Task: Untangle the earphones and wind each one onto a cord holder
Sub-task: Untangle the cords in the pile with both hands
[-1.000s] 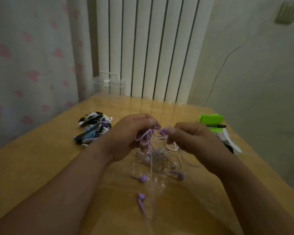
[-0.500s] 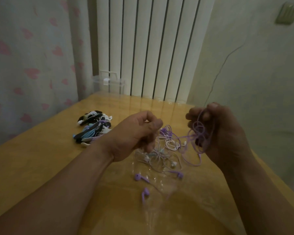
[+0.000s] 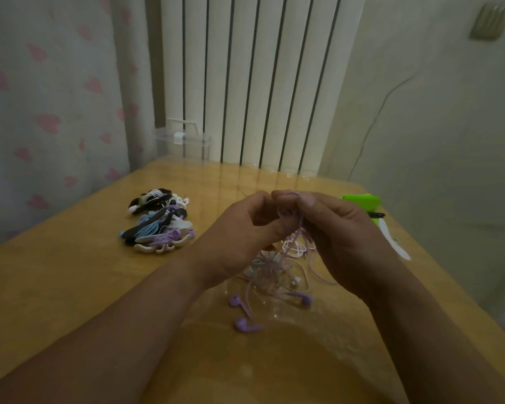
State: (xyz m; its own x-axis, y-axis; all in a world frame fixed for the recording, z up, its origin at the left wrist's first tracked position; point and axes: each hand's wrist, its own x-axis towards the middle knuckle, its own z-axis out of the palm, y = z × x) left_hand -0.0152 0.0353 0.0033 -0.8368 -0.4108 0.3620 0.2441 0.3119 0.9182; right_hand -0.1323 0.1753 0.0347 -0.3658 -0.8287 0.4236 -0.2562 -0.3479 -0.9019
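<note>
A tangle of purple and white earphone cords (image 3: 277, 266) hangs from my hands down to the wooden table (image 3: 70, 281). My left hand (image 3: 239, 234) and my right hand (image 3: 336, 231) meet above it, fingertips pinching the purple cord at the top. Purple earbuds (image 3: 247, 325) lie on the table below the tangle. A pile of earphones wound on cord holders (image 3: 158, 225) sits to the left. Empty white cord holders (image 3: 394, 240) lie at the right, partly hidden behind my right hand.
A bright green object (image 3: 362, 199) with a black pen-like item lies at the table's right edge. A clear plastic box (image 3: 182, 141) stands at the back by the radiator. Clear plastic film covers the table under the tangle.
My right hand, which had pulled a loop of purple cord up and to the right, has come back to the middle and meets my left hand over the tangle.
</note>
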